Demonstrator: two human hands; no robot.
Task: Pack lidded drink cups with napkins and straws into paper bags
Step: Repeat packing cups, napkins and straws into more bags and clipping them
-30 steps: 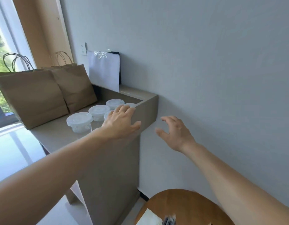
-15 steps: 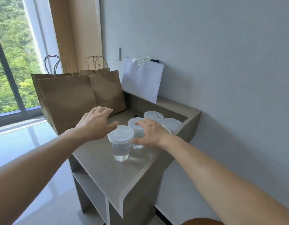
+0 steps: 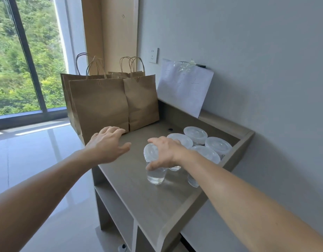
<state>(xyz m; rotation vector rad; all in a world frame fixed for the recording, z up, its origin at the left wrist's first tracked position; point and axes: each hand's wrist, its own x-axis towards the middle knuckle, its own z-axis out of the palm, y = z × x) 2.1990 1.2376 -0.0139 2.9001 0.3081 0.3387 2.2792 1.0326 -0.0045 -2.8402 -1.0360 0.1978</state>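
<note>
1. Head view: the right hand (image 3: 166,153) is clamped from above on the near cup (image 3: 155,174). Its fingers curl over the lid (image 3: 150,151) and the thumb presses the clear wall.
2. The cup stands upright on the counter (image 3: 139,193), at the near left of four cups (image 3: 218,145) grouped behind it. Whether it touches the one behind cannot be told.
3. The left hand (image 3: 106,144) is spread and holds nothing. It hovers over the counter just before the near bag (image 3: 100,104).
4. The near bag and the far bag (image 3: 142,100) stand upright, side by side, at the far left of the counter. How wide their mouths gape cannot be told.
5. Judgement: the step in hand is lifting the cup.
   - Bear the load on the wall, not on the lid alone, which may pop off.
   - Raise it straight up, clear of its neighbours.
   - Hold it level, as clear liquid shows inside.
   - The free hand is well placed to part a bag's mouth.
6. Edges: a raised rim (image 3: 235,153) guards the right and far sides. The near and left edges are flush and drop to the floor (image 3: 39,151).
7. Room: bare counter lies between the cup and the bags. The upright handles may snag a descending cup.
8. Napkins and straws are not in view.
</note>
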